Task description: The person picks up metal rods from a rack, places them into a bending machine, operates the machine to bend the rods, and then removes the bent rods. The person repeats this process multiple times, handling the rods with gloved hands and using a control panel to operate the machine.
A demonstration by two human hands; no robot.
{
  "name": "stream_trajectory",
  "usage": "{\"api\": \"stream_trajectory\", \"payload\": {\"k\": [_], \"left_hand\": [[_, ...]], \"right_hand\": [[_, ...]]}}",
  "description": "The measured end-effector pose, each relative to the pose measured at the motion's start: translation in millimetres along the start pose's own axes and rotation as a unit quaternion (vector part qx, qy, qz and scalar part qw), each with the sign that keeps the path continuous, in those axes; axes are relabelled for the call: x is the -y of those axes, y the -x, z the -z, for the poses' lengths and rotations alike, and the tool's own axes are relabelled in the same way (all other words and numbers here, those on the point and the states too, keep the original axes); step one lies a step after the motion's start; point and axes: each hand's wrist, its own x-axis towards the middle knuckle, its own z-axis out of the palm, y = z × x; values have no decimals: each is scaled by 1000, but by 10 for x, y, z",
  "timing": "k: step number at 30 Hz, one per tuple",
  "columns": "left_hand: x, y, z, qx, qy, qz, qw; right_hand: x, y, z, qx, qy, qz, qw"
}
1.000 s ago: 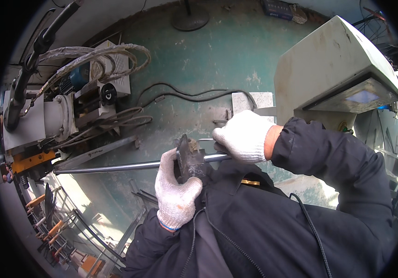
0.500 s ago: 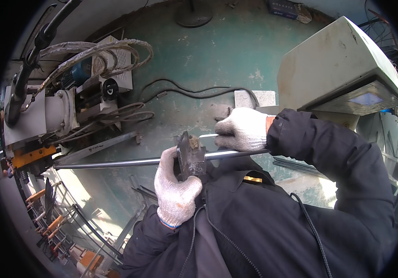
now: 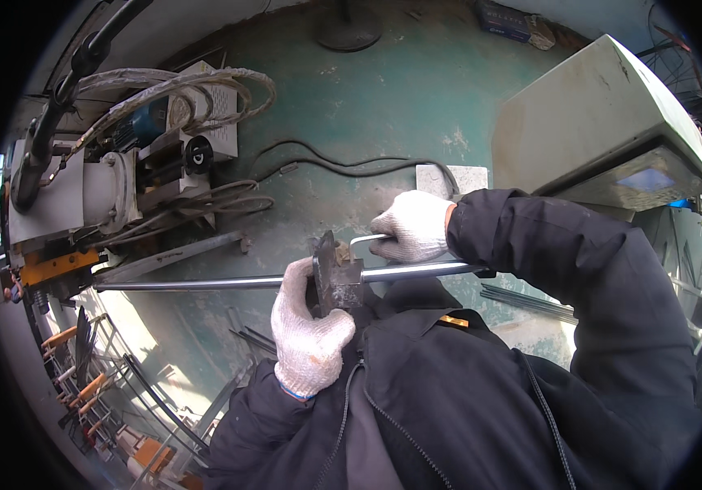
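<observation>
A long shiny metal rod (image 3: 196,285) runs crosswise in front of my body and passes through a dark metal block (image 3: 341,286) with an upright plate on its left side. My gloved left hand (image 3: 310,339) is closed round the block from below and the left, thumb at its near face. In the fingers of my gloved right hand (image 3: 418,227), just above the rod, is an L-shaped hex key (image 3: 369,238). The key's bent end points down at the top of the block; whether it sits in a screw is hidden.
At the left stands a machine (image 3: 106,196) with looped hoses (image 3: 245,82) and an orange part (image 3: 59,272). A pale metal cabinet (image 3: 579,114) rises at the right. Black cable (image 3: 351,169) lies on the green floor beside a pale slab (image 3: 469,178). Metal bars (image 3: 526,302) lie at the right.
My right hand has shifted slightly left, and more of the hex key shows now. My left hand keeps its hold on the block.
</observation>
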Motion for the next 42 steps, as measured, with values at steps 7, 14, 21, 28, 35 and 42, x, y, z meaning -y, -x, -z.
{"api": "stream_trajectory", "payload": {"k": [7, 14, 21, 28, 35, 42], "left_hand": [[-13, -27, 75, 32, -103, -62, 992], [-4, 6, 18, 13, -34, -15, 999], [7, -38, 62, 34, -99, -86, 991], [46, 0, 19, 10, -33, -19, 999], [49, -7, 32, 13, -37, -34, 999], [13, 10, 24, 12, -51, -44, 998]], "right_hand": [[-36, -101, -26, 87, 26, -51, 995], [-8, -74, -18, 61, 34, -43, 997], [-44, -80, -45, 64, 30, -37, 997], [-157, -247, -192, 77, 60, -7, 995], [-269, -307, -290, 36, 60, 30, 997], [-211, -292, -233, 27, 72, 26, 997]]}}
